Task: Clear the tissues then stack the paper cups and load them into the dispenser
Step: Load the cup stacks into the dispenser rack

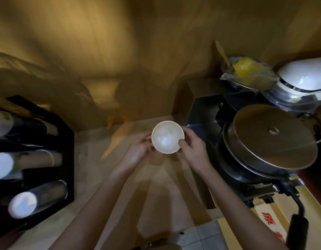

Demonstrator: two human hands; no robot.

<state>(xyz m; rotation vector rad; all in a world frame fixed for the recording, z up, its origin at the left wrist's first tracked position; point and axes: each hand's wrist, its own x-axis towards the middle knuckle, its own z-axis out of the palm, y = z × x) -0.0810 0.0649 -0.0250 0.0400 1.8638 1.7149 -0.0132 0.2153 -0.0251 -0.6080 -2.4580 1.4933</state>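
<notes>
Over on the far left, the black dispenser (53,150) lies with its tubes (38,197) pointing toward us, white cup bottoms showing in each one, well apart from the action. Moving to centre, the left hand (138,152) comes up from below, fingers curled against the left wall of the paper cup (167,137), steadying it just above the wooden counter (94,177). And there it is in the cup: crumpled white tissue (164,138) sitting at the bottom, so clearing looks like the step in hand. The right hand (194,150) wraps the cup's right side, its thumb (182,142) hooked over the rim and dipping inside. To do this well, I'd say keep the left hand bracing the wall lightly so the cup doesn't crush, then reach the right fingers down and pinch the whole wad in one go. Both forearms angle up and inward, wrists nearly level. Off to the right, a round metal lid (275,138) sits on a machine, close to the right wrist.
</notes>
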